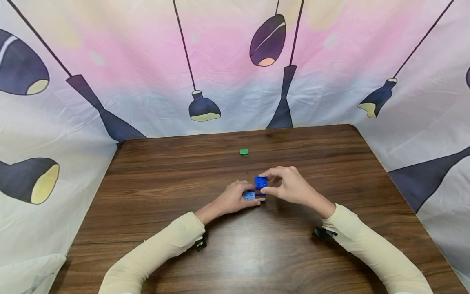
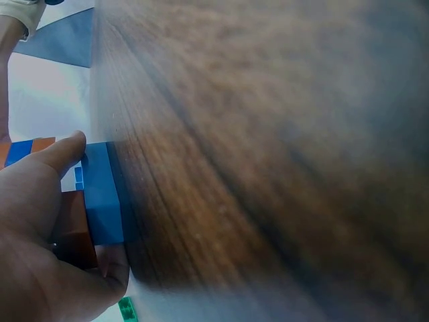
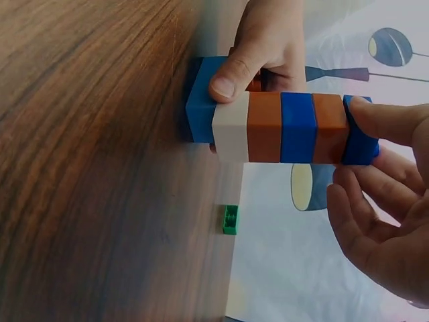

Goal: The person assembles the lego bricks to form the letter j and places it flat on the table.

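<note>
A tower of toy building bricks stands on the table. From the bottom, the right wrist view shows a light blue brick, a white brick, an orange brick, a blue brick, another orange brick and a blue top brick. My left hand grips the base, thumb across the light blue and white bricks. A brown brick shows beside the base in the left wrist view. My right hand pinches the blue top brick; whether it is fully seated I cannot tell.
A small green brick lies on the wooden table beyond the tower, towards the far edge. Behind the table hangs a cloth printed with lamps. Dark wrist devices are strapped at both sleeves.
</note>
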Motion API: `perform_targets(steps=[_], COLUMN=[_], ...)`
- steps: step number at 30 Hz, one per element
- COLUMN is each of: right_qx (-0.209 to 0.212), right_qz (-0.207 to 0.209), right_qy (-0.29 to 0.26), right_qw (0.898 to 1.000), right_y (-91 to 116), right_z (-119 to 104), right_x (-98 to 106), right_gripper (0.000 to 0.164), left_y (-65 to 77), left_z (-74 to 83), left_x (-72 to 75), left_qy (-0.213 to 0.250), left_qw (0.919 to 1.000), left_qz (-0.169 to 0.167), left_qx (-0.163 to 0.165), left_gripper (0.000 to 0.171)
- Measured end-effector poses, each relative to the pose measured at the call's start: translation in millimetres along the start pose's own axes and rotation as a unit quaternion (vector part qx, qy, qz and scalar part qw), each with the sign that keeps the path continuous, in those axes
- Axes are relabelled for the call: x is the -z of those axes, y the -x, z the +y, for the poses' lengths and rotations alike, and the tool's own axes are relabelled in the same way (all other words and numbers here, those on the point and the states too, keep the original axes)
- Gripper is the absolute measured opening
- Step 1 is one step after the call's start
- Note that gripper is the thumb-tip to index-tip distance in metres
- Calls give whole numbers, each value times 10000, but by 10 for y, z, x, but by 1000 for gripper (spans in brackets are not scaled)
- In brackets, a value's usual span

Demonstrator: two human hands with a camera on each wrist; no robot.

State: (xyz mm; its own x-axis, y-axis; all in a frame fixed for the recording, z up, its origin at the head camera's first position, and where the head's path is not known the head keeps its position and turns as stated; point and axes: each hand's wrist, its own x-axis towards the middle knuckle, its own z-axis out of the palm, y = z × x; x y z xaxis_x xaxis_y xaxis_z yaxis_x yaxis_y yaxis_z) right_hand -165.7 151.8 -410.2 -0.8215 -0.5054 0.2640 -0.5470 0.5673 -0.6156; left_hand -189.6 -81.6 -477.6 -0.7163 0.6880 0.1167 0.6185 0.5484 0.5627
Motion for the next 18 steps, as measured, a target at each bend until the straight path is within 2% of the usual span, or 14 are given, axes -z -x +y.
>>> perform_targets(steps=[10,18], right_qx=[-53,177], right_qz=[1,26], right_qy=[49,382], right_qw=[10000,9991], right_y=[-5,2], right_z=[3,19], right_x=[-1,4], right_gripper=[35,35], left_y=[-2,-6], left_z=[-15,-13], left_x=[-10,-4], left_qy=[-3,-38], left_qw=[10000,10000], left_qz=[-2,4], left_qx=[6,9], left_gripper=[34,35])
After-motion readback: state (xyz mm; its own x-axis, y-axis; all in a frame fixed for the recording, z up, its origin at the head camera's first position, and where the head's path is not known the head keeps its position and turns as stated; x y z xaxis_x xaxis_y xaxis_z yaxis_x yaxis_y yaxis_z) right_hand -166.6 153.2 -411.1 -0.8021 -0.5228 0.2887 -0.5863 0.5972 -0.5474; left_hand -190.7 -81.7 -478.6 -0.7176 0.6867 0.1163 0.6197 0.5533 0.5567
